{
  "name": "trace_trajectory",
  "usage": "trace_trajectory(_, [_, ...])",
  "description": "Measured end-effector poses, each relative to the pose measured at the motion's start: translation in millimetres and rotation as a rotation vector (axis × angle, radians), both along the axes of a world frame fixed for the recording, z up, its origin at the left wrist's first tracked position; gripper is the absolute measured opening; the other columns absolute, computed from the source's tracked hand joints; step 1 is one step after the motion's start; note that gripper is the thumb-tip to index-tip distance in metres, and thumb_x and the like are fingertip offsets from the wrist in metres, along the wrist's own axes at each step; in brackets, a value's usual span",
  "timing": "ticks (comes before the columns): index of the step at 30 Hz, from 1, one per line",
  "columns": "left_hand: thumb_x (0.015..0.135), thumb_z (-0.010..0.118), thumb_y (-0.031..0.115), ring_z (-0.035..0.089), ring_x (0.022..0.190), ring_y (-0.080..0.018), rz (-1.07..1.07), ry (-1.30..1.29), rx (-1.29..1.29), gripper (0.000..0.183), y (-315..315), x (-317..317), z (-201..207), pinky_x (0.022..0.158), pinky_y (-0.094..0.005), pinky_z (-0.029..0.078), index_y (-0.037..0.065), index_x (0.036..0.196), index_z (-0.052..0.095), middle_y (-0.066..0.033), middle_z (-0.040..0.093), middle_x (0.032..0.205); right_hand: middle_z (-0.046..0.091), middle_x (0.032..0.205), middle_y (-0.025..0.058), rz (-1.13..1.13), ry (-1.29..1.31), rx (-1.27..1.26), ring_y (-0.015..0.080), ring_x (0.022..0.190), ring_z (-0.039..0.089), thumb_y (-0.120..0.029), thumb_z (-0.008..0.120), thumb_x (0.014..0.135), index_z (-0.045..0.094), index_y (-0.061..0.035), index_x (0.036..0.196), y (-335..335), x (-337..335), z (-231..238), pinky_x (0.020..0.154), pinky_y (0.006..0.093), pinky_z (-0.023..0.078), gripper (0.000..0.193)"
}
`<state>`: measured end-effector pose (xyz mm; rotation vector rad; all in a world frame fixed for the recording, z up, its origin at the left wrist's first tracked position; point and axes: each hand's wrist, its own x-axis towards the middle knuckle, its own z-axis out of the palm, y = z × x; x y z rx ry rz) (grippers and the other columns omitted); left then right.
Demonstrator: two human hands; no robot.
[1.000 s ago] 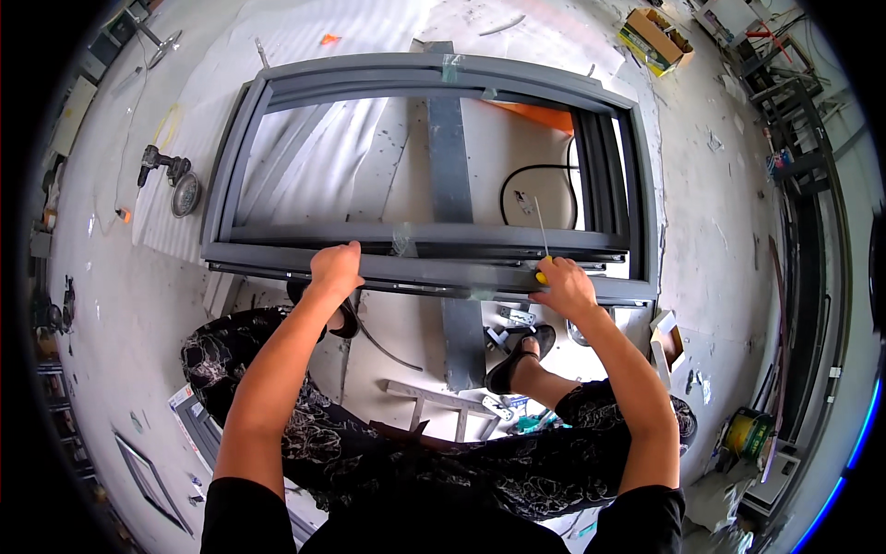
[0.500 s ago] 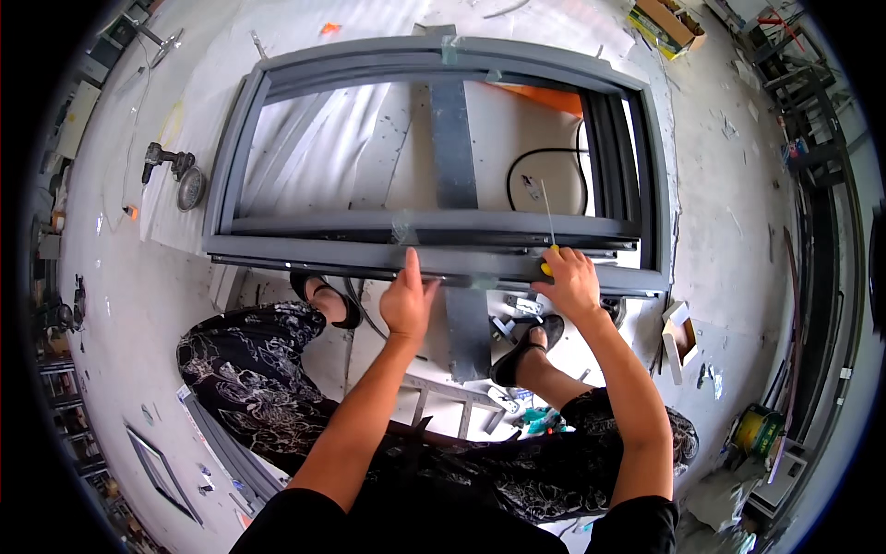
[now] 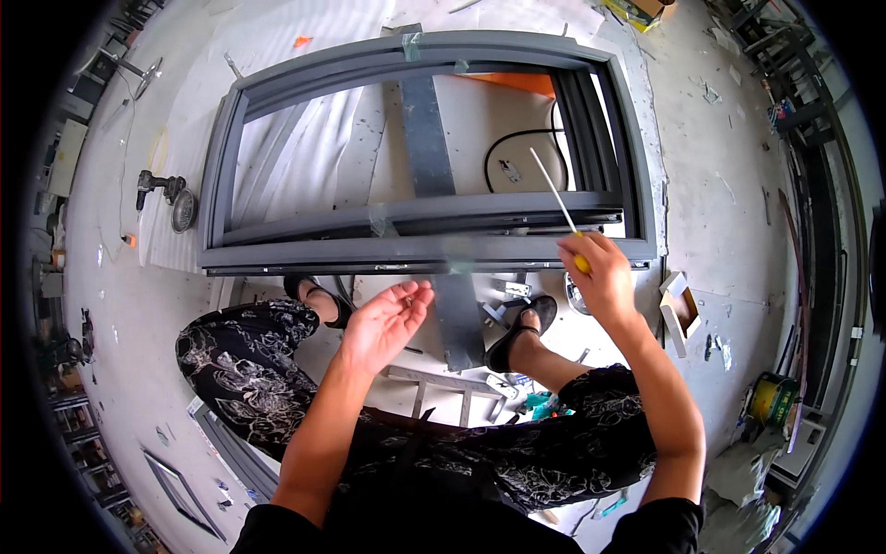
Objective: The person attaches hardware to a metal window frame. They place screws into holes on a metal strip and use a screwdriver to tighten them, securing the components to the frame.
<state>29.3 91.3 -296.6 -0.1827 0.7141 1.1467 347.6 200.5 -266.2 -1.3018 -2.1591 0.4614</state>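
In front of me lies a grey window frame (image 3: 305, 253) with sliding sashes, bits of clear tape stuck across its rails. My right hand (image 3: 604, 282) is closed round the yellow handle of a screwdriver (image 3: 556, 194), over the frame's near right part; the thin shaft points up and away to the left. Below the near rail, apart from it, my left hand (image 3: 386, 323) is turned palm up with its fingers loosely curled and apart. Nothing shows clearly in it. Under the frame runs a dark grey metal bar (image 3: 426, 138).
A cordless grinder (image 3: 171, 196) rests left of the frame. At right are an open cardboard box (image 3: 680, 314) and a green-and-yellow spool (image 3: 773, 399). Near my feet lie a metal bracket frame (image 3: 443, 380) and small tools. A black cable (image 3: 489, 162) curves inside the opening.
My left hand has left the near rail, dropped toward me and turned palm up. My right hand has lifted off the rail and moved right with the screwdriver. The view has shifted slightly.
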Motion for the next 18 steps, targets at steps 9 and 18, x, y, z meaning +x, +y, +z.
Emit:
trace_trajectory(9, [0.094, 0.059, 0.0, 0.066, 0.096, -0.0209, -0.106, -0.019, 0.202, 0.025, -31.8, 2.9, 54.7, 0.083, -0.0274, 0.058, -0.004, 0.118, 0.056, -0.0155, 0.062, 0.118, 0.067, 0.08, 0.0107, -0.014, 0.52, -0.394, 0.014, 0.064, 0.064, -0.01, 0.065, 0.093, 0.056, 0.0054, 0.111, -156.1, -7.0, 107.7, 0.058, 0.0233, 0.051, 0.025])
trace_trajectory(18, [0.099, 0.057, 0.027, 0.068, 0.081, -0.0188, -0.17, 0.506, 0.279, 0.02, -54.3, -4.8, 90.9, 0.067, -0.0262, 0.052, 0.008, 0.108, 0.057, -0.0122, 0.07, 0.103, 0.069, 0.074, 0.0102, 0.187, 0.463, -0.325, 0.0186, 0.068, 0.071, -0.008, 0.07, 0.087, 0.06, 0.0035, 0.099, -176.4, -15.1, 127.1, 0.061, 0.0271, 0.056, 0.019])
